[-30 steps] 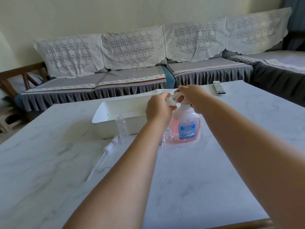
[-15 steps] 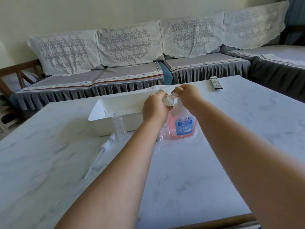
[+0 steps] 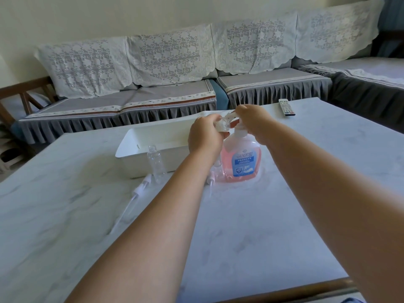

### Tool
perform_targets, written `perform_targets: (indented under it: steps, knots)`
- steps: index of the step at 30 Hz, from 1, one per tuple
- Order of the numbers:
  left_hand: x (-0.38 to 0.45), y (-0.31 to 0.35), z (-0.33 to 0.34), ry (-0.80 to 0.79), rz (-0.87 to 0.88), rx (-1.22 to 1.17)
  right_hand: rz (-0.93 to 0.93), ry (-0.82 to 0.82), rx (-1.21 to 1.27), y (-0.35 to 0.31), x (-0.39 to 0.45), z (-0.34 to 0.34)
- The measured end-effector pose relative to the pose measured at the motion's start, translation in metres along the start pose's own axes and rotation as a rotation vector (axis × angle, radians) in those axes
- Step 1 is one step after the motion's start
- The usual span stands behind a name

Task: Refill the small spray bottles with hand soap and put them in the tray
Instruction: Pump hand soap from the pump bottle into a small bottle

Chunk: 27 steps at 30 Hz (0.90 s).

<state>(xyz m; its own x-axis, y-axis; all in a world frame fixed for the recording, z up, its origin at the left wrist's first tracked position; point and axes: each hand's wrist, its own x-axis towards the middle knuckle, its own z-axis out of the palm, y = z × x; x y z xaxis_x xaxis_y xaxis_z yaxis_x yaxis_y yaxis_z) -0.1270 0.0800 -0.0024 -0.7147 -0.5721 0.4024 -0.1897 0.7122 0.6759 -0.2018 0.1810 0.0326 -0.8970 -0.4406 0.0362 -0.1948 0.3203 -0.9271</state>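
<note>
A pink hand soap bottle with a blue label stands on the marble table. My right hand rests on its white pump head. My left hand grips a small clear spray bottle tilted under the pump nozzle. A second small clear bottle, uncapped and upright, stands in front of the white tray. One spray cap with its long tube lies on the table to its left. Another spray cap lies beside the soap bottle, partly hidden by my left arm.
A remote control lies at the far right of the table. A grey sofa with lace covers runs behind the table and along the right side. The table's wooden front edge shows at bottom right.
The view has shifted slightly. My hands stay at the pump with the small bottle; the right hand now sits lower over the pump head.
</note>
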Motion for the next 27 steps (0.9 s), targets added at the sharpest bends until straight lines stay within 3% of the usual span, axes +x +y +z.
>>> perform_targets:
  steps: [6, 15, 27]
  knots:
    - [-0.009, -0.004, 0.001, -0.019, 0.024, 0.021, -0.126, 0.042, -0.239, 0.011, 0.004, 0.008]
    - [-0.002, 0.005, -0.003, 0.005, -0.018, -0.033, 0.069, -0.004, 0.058, -0.008, 0.003, 0.001]
    - [-0.006, -0.001, -0.001, -0.016, 0.003, 0.02, -0.115, 0.024, -0.167, 0.004, -0.002, 0.011]
